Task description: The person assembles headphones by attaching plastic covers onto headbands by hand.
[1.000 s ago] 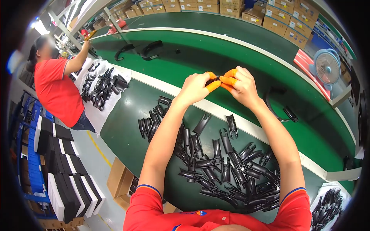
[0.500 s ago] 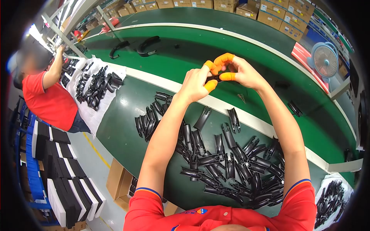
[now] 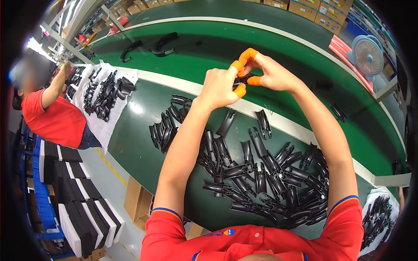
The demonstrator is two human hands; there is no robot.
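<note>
Orange covers sit on several fingertips of my left hand (image 3: 219, 88) and my right hand (image 3: 275, 75). Between them, above the green conveyor belt, a small black plastic part (image 3: 242, 80) is pinched by both hands; fingers hide most of it. Below my forearms, a heap of curved black plastic parts (image 3: 260, 177) covers much of the dark green worktable (image 3: 139, 167). One such curved piece (image 3: 263, 123) lies apart from the heap, near the table's pale edge strip.
Across the belt (image 3: 196, 61) lie two curved black handles (image 3: 165, 44). A blue fan (image 3: 367, 55) stands at the right. Another person in a red shirt (image 3: 54, 117) works at the left beside parts on white cloth (image 3: 104, 126). An open cardboard box (image 3: 137, 202) sits below the table edge.
The view has shifted slightly. My right hand's fingers have closed in nearer to the left hand around the black part. The person at the left has lowered their arm a little.
</note>
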